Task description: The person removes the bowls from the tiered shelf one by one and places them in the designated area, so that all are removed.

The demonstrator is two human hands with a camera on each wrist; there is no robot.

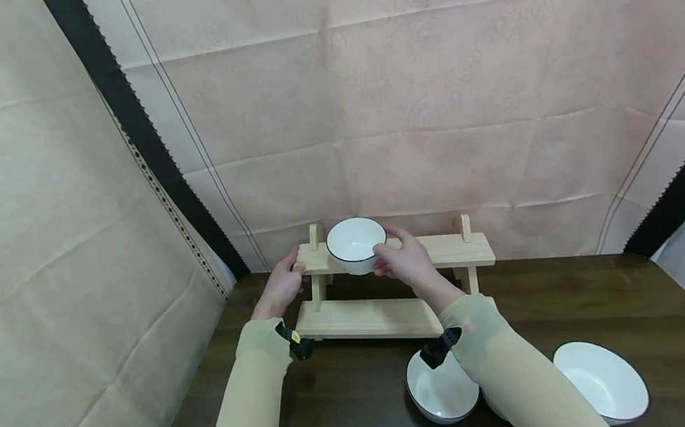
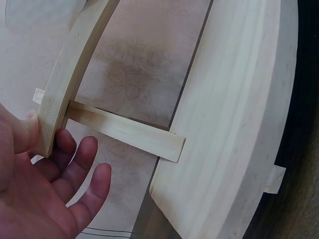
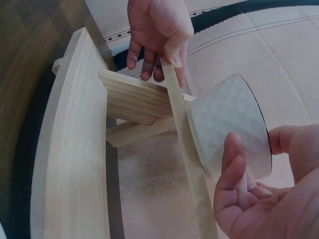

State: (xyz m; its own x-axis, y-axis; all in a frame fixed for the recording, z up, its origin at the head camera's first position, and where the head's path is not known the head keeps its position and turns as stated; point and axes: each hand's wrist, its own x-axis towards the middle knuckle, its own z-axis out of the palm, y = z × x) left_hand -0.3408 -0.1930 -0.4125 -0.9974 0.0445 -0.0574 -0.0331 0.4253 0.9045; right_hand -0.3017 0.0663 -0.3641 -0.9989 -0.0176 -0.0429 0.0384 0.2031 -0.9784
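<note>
A two-tier wooden shelf [image 1: 442,250] stands on the dark table. My left hand [image 1: 280,287] grips the left end of its upper board; in the left wrist view the thumb lies on one face of the board [image 2: 62,74] and fingers curl behind it. A white bowl with a dark rim [image 1: 355,240] sits upright at the left part of the upper board. My right hand [image 1: 407,259] holds this bowl by its right side, thumb at the rim. In the right wrist view the bowl's dimpled outer wall [image 3: 224,119] shows, its base against the board.
The lower board [image 1: 361,318] juts toward me. In front of the shelf stands another white bowl [image 1: 441,389], partly under my right forearm. A further white bowl [image 1: 605,381] is at the right, with one more mostly hidden by the sleeve. Pale cloth walls [image 1: 430,91] enclose the table.
</note>
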